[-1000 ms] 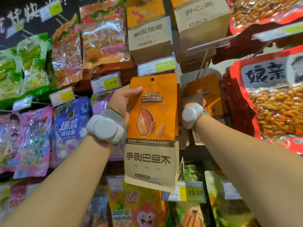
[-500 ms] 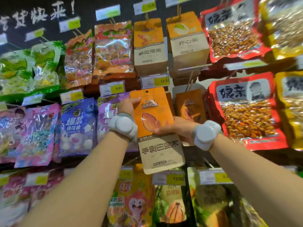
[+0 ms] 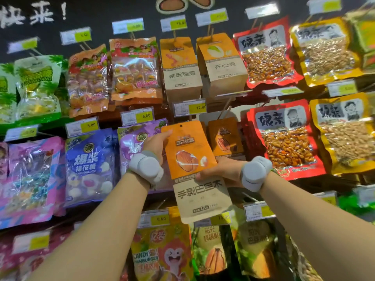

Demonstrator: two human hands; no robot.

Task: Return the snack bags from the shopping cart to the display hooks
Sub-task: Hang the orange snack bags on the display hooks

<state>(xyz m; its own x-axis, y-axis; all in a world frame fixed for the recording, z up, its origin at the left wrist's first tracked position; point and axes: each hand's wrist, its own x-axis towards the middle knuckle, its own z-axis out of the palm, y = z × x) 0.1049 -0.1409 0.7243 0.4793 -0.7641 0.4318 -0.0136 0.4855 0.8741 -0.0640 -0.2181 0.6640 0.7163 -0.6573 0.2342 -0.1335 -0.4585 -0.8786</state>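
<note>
An orange and kraft-brown almond snack bag [image 3: 193, 169] is held up in front of the hook wall, tilted with its top leaning left. My left hand [image 3: 157, 144] grips its upper left edge near the hang hole. My right hand [image 3: 220, 169] holds its right side at mid-height, fingers across the front. Just above the bag sits a price tag reading 12.80 [image 3: 189, 107] at the tip of a display hook. A similar orange nut bag [image 3: 224, 138] hangs right behind it. The shopping cart is out of view.
Rows of hung snack bags fill the wall: purple marshmallow bags [image 3: 89, 165] to the left, red nut bags [image 3: 284, 138] to the right, kraft nut bags [image 3: 181, 65] above, candy burger bags [image 3: 162, 254] below. Price tags stick out on hook tips all around.
The camera has pulled back, so more of the wall shows. My right hand came from behind the bag to grip its right side, and the bag now tilts left.
</note>
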